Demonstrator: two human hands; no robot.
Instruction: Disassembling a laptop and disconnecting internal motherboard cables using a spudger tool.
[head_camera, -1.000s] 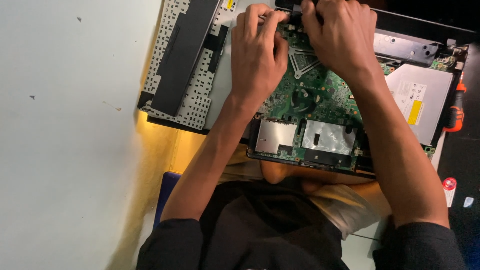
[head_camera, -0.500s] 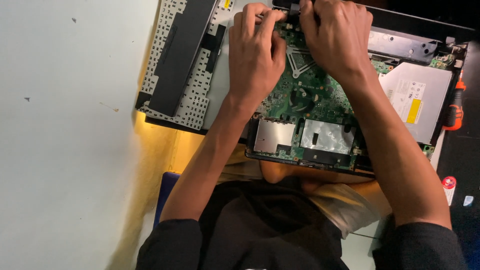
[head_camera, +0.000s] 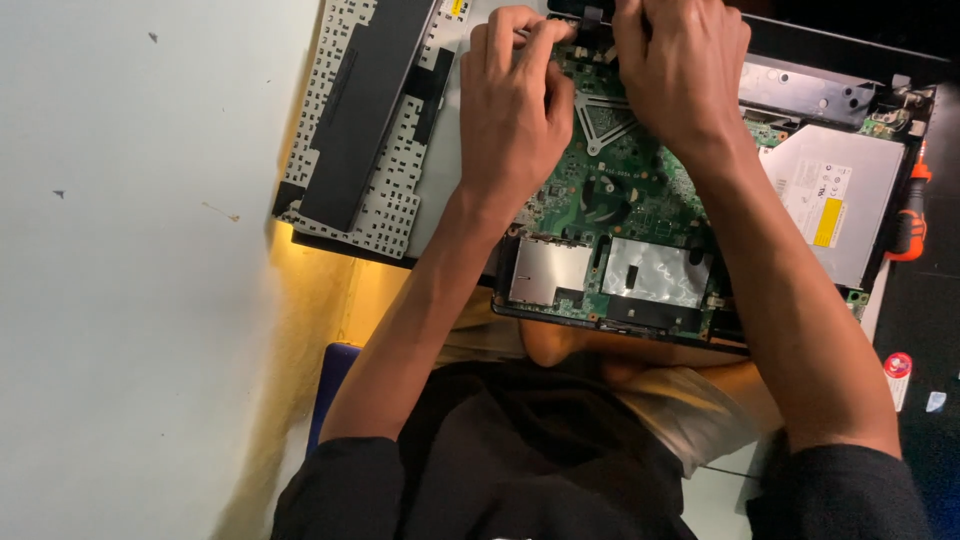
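Both hands are working at the far edge of an opened laptop. The left hand (head_camera: 512, 105) is lying knuckles up on the green circuit board (head_camera: 620, 195), with its fingers (head_camera: 500, 40) bent and its fingertips pressing at a small black part (head_camera: 590, 18) at the top edge of the board. The right hand (head_camera: 680, 70) is sitting just beside the left one, almost touching it, and its fingers are curling down over the same black part. Both hands are mostly closed, but the fingertips are hiding, so whether they are really pinching the part cannot be told.

Below the hands, nearer the person, two shiny silver metal covers (head_camera: 655, 272) are sitting on the board. To the right of the right hand, a flat grey disc drive (head_camera: 835, 195) is lying in the laptop case (head_camera: 850, 85). Past the drive, an orange and black screwdriver (head_camera: 910, 215) is lying on the dark table.

To the left of the left hand, a removed keyboard (head_camera: 400, 185) is lying face down, and a long black battery (head_camera: 365, 105) is resting on top of it.
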